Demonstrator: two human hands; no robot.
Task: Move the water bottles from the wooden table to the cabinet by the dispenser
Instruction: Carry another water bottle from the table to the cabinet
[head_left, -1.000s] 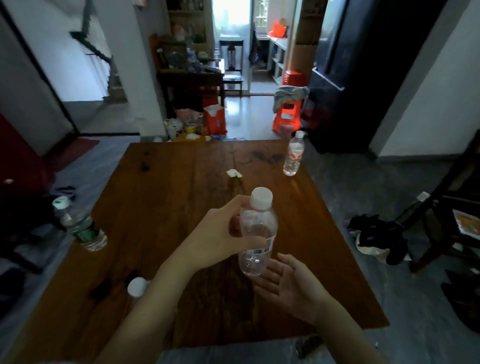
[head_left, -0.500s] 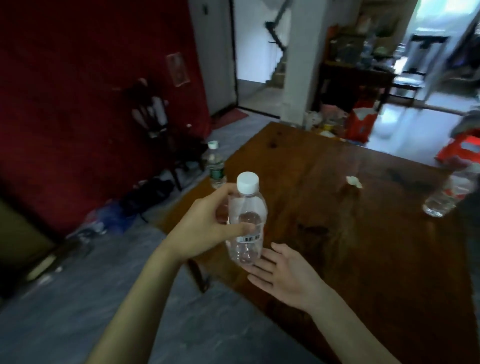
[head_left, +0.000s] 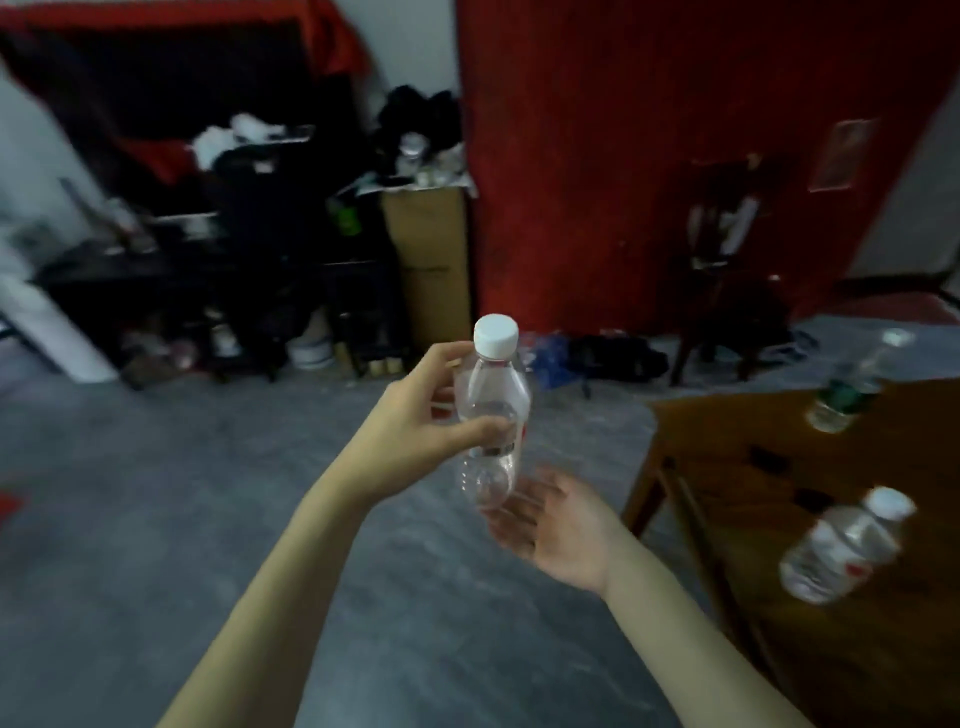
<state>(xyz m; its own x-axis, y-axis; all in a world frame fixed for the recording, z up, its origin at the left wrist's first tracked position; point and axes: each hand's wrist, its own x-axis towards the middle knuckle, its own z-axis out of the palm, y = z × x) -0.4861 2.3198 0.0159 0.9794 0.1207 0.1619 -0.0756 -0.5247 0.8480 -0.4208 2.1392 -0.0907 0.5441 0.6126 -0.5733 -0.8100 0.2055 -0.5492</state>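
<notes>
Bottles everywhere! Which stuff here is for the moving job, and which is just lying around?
For the job:
- clear bottle held in the left hand, open right hand under it
- green-label bottle on the wooden table
- red-label bottle on that table

Just lying around:
- cardboard box
- dark chair
- red wall

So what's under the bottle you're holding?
The open right hand is just below the held bottle, palm up. Under that is grey floor. Whether the fingers touch the bottle's base is unclear.
</notes>
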